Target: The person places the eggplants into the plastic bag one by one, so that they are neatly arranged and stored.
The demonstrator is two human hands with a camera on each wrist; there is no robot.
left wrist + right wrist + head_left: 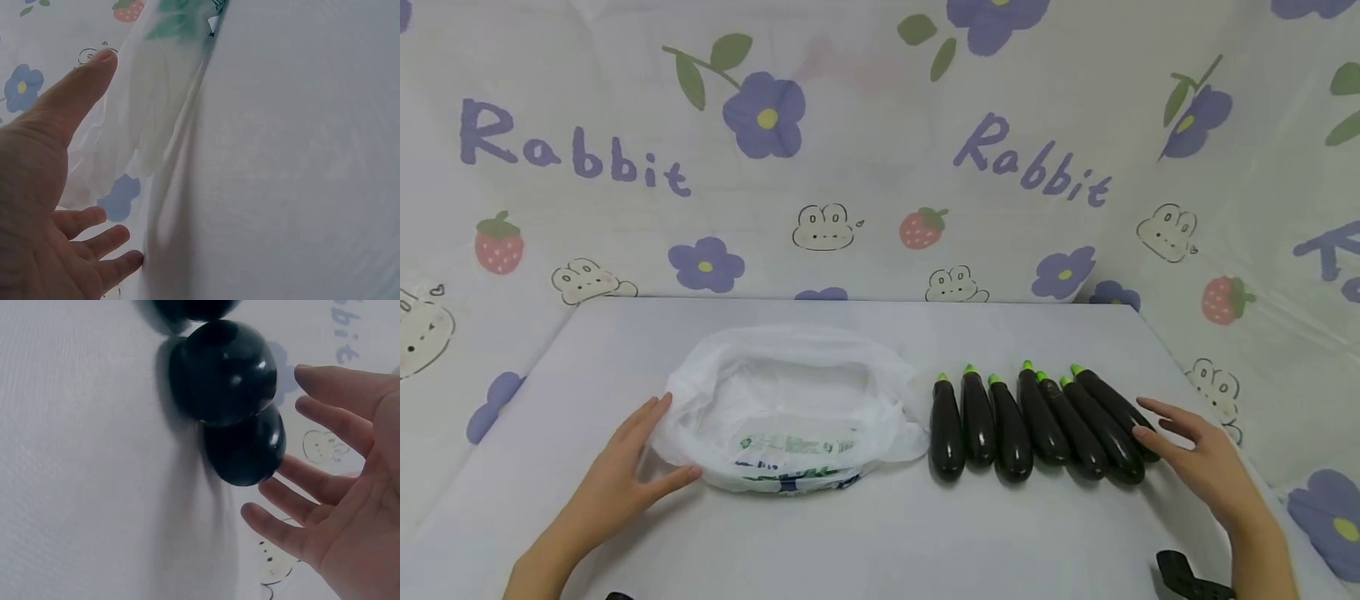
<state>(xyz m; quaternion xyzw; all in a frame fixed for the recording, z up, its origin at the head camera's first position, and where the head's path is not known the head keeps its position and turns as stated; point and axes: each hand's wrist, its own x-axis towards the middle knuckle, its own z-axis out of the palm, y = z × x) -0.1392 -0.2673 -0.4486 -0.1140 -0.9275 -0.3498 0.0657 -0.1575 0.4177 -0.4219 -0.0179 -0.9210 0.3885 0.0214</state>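
Note:
A white plastic bag (790, 412) lies open on the table, mouth up, with green and blue print on its front. My left hand (625, 467) rests with straight fingers against the bag's left side; in the left wrist view the fingers (94, 240) touch the thin plastic (159, 112). Several dark eggplants (1037, 421) with green stems lie in a row right of the bag. My right hand (1195, 454) is spread open beside the rightmost eggplant (1116, 408), fingertips near or touching it. The right wrist view shows the hand (337, 506) open next to the eggplants' rounded ends (240, 444).
The table (880, 533) is covered in white cloth. A backdrop (865, 150) printed with flowers, strawberries and "Rabbit" hangs behind and to both sides. A black strap (1180, 575) shows at the lower right.

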